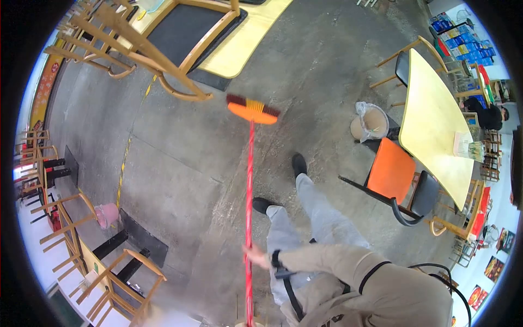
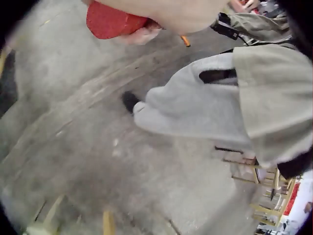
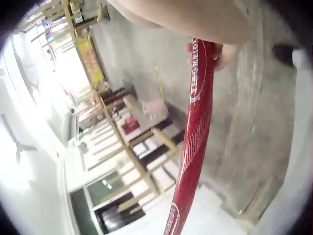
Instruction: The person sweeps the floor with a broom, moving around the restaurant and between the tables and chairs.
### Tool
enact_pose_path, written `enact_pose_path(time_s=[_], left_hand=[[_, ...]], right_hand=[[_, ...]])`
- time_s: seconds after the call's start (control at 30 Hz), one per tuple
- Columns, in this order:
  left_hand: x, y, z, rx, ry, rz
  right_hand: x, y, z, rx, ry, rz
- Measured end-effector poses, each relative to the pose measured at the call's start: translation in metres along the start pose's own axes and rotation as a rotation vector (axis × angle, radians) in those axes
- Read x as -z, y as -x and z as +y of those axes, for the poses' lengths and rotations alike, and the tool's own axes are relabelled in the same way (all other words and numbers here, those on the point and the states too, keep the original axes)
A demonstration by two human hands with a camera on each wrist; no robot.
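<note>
A broom with an orange head (image 1: 252,113), dark red and yellow bristles and a long red striped handle (image 1: 249,191) reaches from the floor ahead back towards me. Around the middle of the handle my right hand (image 1: 256,256) curls its fingers, a black band at its wrist. In the right wrist view that hand (image 3: 226,55) wraps the printed red handle (image 3: 195,132). My left hand (image 2: 142,35) grips the handle close to its rounded red end (image 2: 110,20) in the left wrist view; the head view does not show this hand.
A lined bin (image 1: 370,122) stands beside the yellow table (image 1: 436,120) at right, with an orange-seated chair (image 1: 391,170) below it. Upturned chairs rest on the table (image 1: 231,54) at upper left. A pink bucket (image 1: 107,215) and more chairs are at left. My shoes (image 1: 298,163) stand near the broom.
</note>
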State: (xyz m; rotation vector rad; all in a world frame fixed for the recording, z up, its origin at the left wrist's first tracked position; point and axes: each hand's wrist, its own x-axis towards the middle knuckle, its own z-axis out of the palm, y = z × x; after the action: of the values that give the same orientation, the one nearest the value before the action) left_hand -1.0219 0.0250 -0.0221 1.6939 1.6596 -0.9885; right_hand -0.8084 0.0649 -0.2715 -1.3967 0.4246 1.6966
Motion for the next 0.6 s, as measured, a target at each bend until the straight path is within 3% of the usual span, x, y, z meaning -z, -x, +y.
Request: enact_pose_path(time_s=[0.03,0.07,0.1,0.2,0.27,0.37,0.5,0.6], left_hand=[[-0.008,-0.016,0.035,-0.037,0.031,0.012],[-0.037,-0.058,0.064,-0.154,0.028,0.224],[-0.059,-0.088,0.093,-0.226,0.060,0.262],[-0.070,-0.131,0.248,-0.393,0.126,0.269],[-0.075,-0.138,0.340,-0.455,0.134,0.237],[-0.062,-0.128,0.442,-0.563,0.160,0.217],[-0.060,-0.140,0.478,-0.651,0.129,0.218],[-0.062,-0.147,0.447,-0.622,0.048,0.187]], right_hand=[[0.027,-0.023,-0.025,0.015,-0.029,0.092],[0.054,-0.039,-0.058,0.175,-0.078,0.209],[0.086,-0.051,-0.088,0.280,-0.086,0.321],[0.200,-0.110,-0.169,0.497,0.049,0.691],[0.290,-0.143,-0.224,0.692,0.030,0.738],[0.354,-0.094,-0.303,0.681,-0.195,0.579],[0.409,-0.109,-0.309,0.513,-0.065,0.613],[0.405,-0.138,-0.257,0.416,-0.001,0.614]])
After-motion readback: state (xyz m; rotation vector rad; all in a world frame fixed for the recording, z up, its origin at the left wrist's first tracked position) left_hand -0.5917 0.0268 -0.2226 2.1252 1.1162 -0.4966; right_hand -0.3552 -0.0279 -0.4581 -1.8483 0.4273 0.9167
